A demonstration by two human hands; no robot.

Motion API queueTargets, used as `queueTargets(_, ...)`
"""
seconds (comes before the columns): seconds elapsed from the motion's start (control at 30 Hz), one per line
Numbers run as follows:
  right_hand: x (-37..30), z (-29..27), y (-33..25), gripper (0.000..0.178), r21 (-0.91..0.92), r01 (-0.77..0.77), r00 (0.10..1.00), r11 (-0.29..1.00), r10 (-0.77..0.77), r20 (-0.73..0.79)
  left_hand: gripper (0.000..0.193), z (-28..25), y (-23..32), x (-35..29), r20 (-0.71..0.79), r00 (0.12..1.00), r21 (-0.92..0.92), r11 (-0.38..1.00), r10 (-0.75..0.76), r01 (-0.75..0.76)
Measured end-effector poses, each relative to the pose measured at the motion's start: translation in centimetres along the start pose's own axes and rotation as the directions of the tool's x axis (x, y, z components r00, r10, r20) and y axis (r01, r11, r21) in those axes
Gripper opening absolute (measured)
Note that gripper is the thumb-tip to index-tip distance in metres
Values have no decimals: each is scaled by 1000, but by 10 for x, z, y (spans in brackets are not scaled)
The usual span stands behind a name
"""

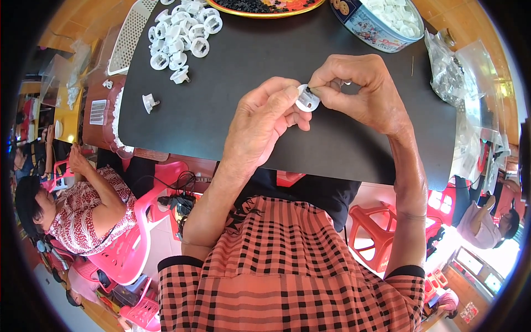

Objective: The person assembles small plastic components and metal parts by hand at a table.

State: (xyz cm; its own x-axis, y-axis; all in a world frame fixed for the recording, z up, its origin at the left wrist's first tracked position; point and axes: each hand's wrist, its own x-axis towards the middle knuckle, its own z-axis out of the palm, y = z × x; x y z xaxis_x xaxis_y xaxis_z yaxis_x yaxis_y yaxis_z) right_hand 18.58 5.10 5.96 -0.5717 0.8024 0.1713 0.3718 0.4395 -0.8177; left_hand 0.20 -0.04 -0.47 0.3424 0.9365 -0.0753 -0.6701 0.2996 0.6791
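Over the dark table (221,77), my left hand (251,122) pinches a small white round plastic part (307,103) between thumb and fingers, its flat face turned up toward me. From the other side my right hand (362,91) reaches in, thumb and forefinger pressed together at the part's upper edge. A tiny dark piece (311,89) shows at those fingertips; its exact shape is too small to make out. Similar white plastic parts (180,34) lie heaped at the far left of the table. One more white part (149,103) sits alone nearer the left edge.
A round red-and-yellow tray (298,12) with small black pieces stands at the far edge. Beside it is a blue tin (369,34) full of white pieces. Clear plastic bags (451,72) bunch at the right edge, near a thin stick (412,65). Other people sit left and right.
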Motion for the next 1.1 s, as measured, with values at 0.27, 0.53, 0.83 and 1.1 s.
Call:
queueTargets(0.27,0,-1,1,3,29,-31,999,999,30,16,21,-1,1,1,0,1000,-42,999,-5,5)
queueTargets(0.53,0,1,1,4,30,-75,997,997,76,-3,19,-1,1,1,-11,1000,-43,999,-6,5)
queueTargets(0.83,1,0,2,3,1,-11,1000,1000,11,16,20,0,1,-1,-20,1000,-17,1000,13,-14)
queueTargets(1.1,1,3,5,5,14,35,999,999,-35,-17,22,2,1,-2,-35,999,21,999,40,-40)
